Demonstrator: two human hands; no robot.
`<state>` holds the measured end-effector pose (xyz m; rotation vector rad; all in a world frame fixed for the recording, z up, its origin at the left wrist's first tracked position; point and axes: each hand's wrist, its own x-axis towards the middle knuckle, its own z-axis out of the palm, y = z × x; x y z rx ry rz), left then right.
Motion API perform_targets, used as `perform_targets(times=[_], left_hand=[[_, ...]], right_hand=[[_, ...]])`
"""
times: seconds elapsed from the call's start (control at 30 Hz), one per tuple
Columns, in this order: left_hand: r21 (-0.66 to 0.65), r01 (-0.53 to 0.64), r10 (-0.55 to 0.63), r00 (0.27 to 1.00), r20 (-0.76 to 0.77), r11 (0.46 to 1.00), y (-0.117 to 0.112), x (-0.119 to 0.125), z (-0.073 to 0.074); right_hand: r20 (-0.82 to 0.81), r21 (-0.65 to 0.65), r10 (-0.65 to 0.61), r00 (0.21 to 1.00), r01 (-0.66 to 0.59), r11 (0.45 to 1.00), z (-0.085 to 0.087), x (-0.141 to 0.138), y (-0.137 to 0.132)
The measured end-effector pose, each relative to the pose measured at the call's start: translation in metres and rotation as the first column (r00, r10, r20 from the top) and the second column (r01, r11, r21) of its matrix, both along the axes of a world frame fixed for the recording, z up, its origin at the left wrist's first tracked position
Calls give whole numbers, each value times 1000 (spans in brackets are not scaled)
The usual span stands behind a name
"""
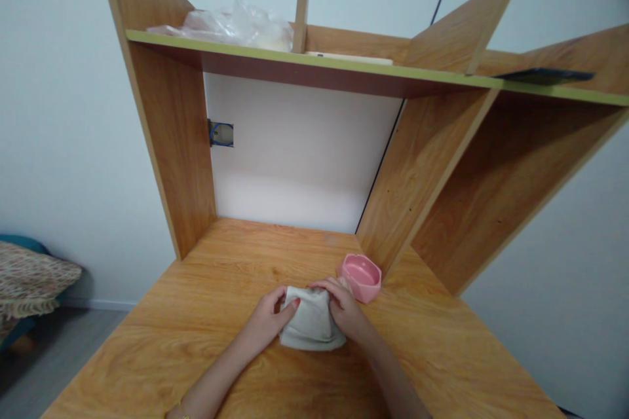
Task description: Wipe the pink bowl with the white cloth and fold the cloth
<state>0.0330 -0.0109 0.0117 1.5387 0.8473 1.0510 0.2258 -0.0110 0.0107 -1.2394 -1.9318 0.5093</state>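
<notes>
A pale grey folded cloth [310,324] lies between my hands at the front middle of the wooden desk. My left hand [273,314] grips its left edge, with the thumb on top and the fingers behind. My right hand [344,309] closes on the cloth's upper right side, its fingers curled over the far edge. Just beyond my right hand stands a pink bowl [363,277] with an angular rim. Something small and pale sits between that bowl and my right fingers, too blurred to name.
The wooden desk [196,327] carries an upright divider [417,177] behind the bowl. Overhead runs a shelf [344,72] holding a crumpled clear plastic bag [240,26] and a dark flat object [545,76]. An open wall socket box [222,134] shows at the back left. A patterned cloth [34,278] covers furniture at far left.
</notes>
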Motion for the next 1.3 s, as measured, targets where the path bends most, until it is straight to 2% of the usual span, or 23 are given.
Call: perform_targets(times=[0.13,0.3,0.53,0.63,0.73,0.83,0.9,1.0,1.1,1.2,1.3], left_hand=[[23,-49,49,999,-7,999,3,3,-6],[133,-145,170,964,-203,980,9,1,-15],[171,-57,95,970,-224,984,10,2,-22],[198,-55,110,955,-277,979,10,3,-24],[247,-95,174,931,-322,964,10,3,-24],[277,-153,248,903,-351,949,10,2,-23],[258,-154,246,892,-378,954,10,2,-24],[202,-124,198,892,-407,972,11,5,-27],[126,-99,141,912,-386,987,12,7,-28],[52,-44,59,941,-334,998,14,2,-23],[33,-14,24,943,-331,999,18,-12,-14]], right_hand=[[30,43,-156,987,155,987,5,6,2],[127,51,-259,958,254,966,5,11,4],[350,21,-369,861,387,922,5,7,0],[443,17,-401,802,439,898,3,5,-1],[485,26,-408,774,453,891,2,5,-3],[473,35,-407,781,446,895,1,5,-3],[455,36,-422,784,458,888,0,6,-4],[429,27,-431,794,465,885,-2,7,-3],[377,-1,-393,839,424,906,-4,8,0],[262,-39,-331,906,353,935,-6,8,1],[165,-56,-272,948,285,957,-8,4,2]])
